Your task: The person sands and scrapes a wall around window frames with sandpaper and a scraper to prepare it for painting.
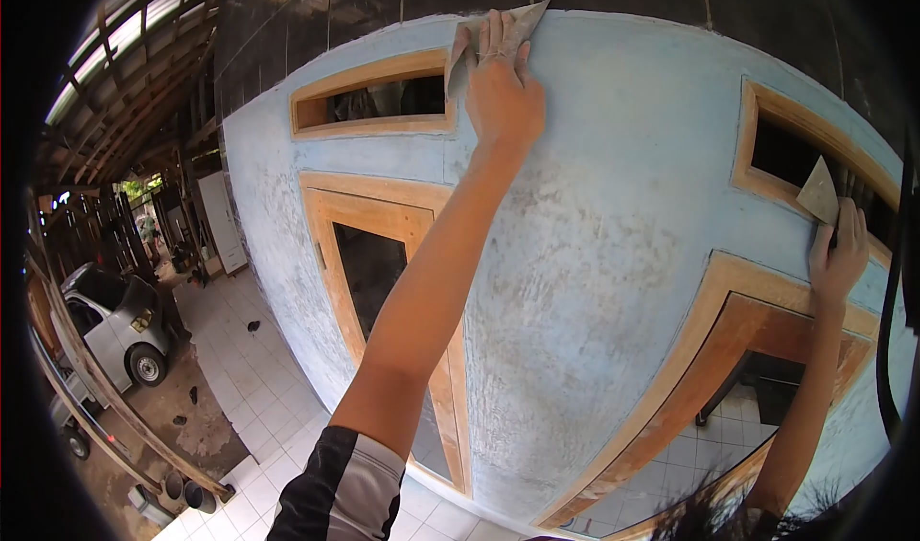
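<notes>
Tiled flooring (pixel 254 368) runs off to the left of an open-sided workshop, where a silver car (pixel 110 325) is parked, and standing upright in front of the person is a pale blue painted wooden door panel (pixel 594 206) with bare timber frames (pixel 383 210) around its openings. The left hand (pixel 503 91) lies spread and flat near the panel's top edge, pressing a sheet of sandpaper (pixel 489 38) against the paint; one corner of the sheet sticks up past the fingers. The right hand (pixel 839 253) is curled round the lower frame of the upper right opening, pinching a second folded piece of sandpaper (pixel 820 194) there. For sanding up high, I'd judge it best to keep the palm flat, press evenly, work along the grain, and ease off near the timber edges.
</notes>
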The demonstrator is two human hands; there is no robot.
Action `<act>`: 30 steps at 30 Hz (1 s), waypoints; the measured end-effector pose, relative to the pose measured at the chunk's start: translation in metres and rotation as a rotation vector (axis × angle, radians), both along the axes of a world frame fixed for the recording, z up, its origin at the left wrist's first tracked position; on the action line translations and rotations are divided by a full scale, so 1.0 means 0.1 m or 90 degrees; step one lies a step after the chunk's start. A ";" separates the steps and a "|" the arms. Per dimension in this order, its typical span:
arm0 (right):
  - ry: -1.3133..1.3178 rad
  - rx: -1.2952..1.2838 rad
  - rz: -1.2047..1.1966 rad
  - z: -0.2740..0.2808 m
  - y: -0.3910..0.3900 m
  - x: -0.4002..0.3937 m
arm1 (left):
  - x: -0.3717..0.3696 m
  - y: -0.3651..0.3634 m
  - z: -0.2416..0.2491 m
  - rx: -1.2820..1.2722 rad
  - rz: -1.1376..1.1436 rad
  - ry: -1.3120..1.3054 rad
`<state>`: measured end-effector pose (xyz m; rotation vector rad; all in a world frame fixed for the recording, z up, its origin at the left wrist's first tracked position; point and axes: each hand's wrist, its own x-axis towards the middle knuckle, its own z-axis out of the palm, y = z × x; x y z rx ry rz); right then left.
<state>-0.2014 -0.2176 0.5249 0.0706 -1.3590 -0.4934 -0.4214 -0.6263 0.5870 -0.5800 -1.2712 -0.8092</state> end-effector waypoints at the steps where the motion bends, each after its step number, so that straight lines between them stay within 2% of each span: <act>1: -0.003 -0.005 -0.006 0.01 -0.03 0.01 | -0.02 0.10 0.02 0.072 0.007 -0.026; 3: -0.012 -0.008 -0.012 0.00 -0.03 0.02 | 0.13 0.22 -0.18 0.022 0.029 0.004; 5: -0.012 0.006 -0.015 0.03 -0.02 0.03 | 0.27 0.26 -0.39 -0.161 -0.004 0.054; 6: -0.010 0.008 -0.014 0.04 -0.02 0.02 | 0.20 0.07 -0.26 -0.177 0.077 0.113; 7: -0.017 -0.008 -0.003 0.04 -0.02 0.01 | 0.13 -0.11 -0.13 -0.175 0.077 0.113; 9: -0.024 -0.032 0.007 0.01 -0.03 0.01 | 0.22 -0.34 0.23 0.025 -0.232 -0.344; 10: -0.023 -0.034 0.003 0.02 -0.04 0.01 | -0.14 -0.29 0.27 0.048 -0.094 -0.157; 11: -0.024 -0.034 -0.001 0.04 -0.05 0.01 | -0.12 -0.19 0.21 0.044 -0.098 -0.158; 13: -0.012 -0.021 -0.010 0.04 -0.09 0.01 | 0.05 0.12 -0.09 -0.083 0.082 0.084; 14: 0.002 -0.001 -0.016 0.04 -0.11 0.02 | 0.22 0.24 -0.31 -0.181 -0.007 0.054; 15: 0.006 0.002 -0.019 0.04 -0.13 0.02 | 0.19 0.19 -0.27 -0.178 -0.009 0.058; 17: -0.011 -0.031 0.001 0.03 -0.13 0.02 | 0.07 -0.07 -0.17 -0.119 -0.039 0.018; 18: -0.012 -0.031 0.001 0.04 -0.11 0.01 | 0.05 -0.24 -0.01 -0.040 -0.094 -0.081; 21: -0.017 -0.040 0.005 0.02 -0.08 0.00 | -0.05 -0.09 0.02 0.015 -0.030 0.007; 22: -0.007 -0.031 0.004 0.03 -0.10 0.00 | -0.07 -0.03 -0.07 -0.054 0.034 0.069; 23: 0.003 -0.018 0.001 0.04 -0.12 0.00 | 0.02 0.01 -0.23 -0.053 0.034 0.065; 25: -0.002 -0.027 0.005 0.04 -0.12 0.01 | 0.21 0.04 -0.38 -0.262 -0.031 0.047; 26: -0.015 -0.040 0.011 0.03 -0.13 0.01 | 0.21 -0.07 -0.25 -0.227 0.030 0.058; 27: -0.018 -0.036 0.012 0.04 -0.14 0.01 | 0.20 -0.16 -0.10 -0.224 0.031 0.055; 29: -0.008 -0.040 0.011 0.03 -0.14 0.01 | 0.11 -0.26 0.23 -0.021 -0.186 -0.193; 30: -0.012 -0.039 0.011 0.03 -0.14 0.01 | 0.02 -0.26 0.28 -0.032 -0.100 -0.175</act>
